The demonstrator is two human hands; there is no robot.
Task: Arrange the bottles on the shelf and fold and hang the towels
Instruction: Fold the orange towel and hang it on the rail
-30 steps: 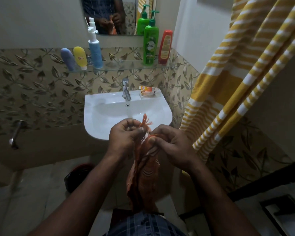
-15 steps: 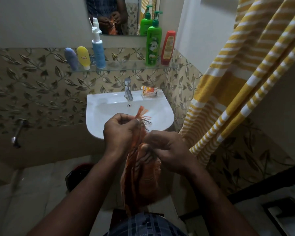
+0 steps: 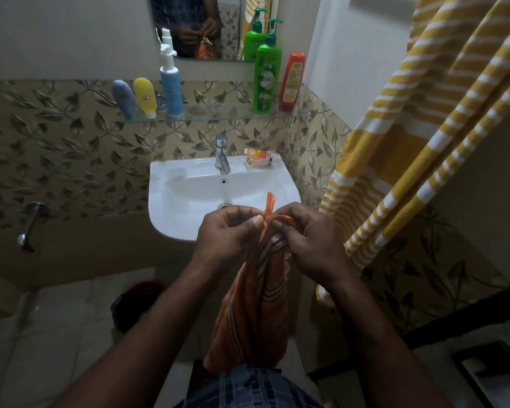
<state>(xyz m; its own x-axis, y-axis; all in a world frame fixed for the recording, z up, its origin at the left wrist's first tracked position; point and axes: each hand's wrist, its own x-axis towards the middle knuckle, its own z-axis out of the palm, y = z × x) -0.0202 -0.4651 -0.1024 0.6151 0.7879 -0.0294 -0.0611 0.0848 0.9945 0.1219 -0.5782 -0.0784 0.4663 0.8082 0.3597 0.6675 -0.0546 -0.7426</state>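
An orange striped towel [image 3: 256,307] hangs bunched in front of me, below the sink's front edge. My left hand [image 3: 227,234] pinches its fringed top corner. My right hand [image 3: 309,240] grips the cloth right beside it, fingers curled. On the glass shelf [image 3: 212,114] stand a grey-blue tube [image 3: 123,98], a yellow tube [image 3: 145,97], a blue pump bottle [image 3: 171,83], a green pump bottle [image 3: 267,75] and a red bottle [image 3: 291,81]. A yellow-and-white striped towel [image 3: 418,136] hangs at the right.
A white sink [image 3: 189,195] with a steel tap [image 3: 222,156] sits below the shelf, a small orange box [image 3: 258,153] on its rim. A mirror [image 3: 198,25] is above. A wall tap [image 3: 27,228] sticks out at the left. A dark bucket [image 3: 136,304] stands on the floor.
My right hand has risen from the towel's middle up to its top edge, beside my left hand. Both hands now hold the top together, slightly higher.
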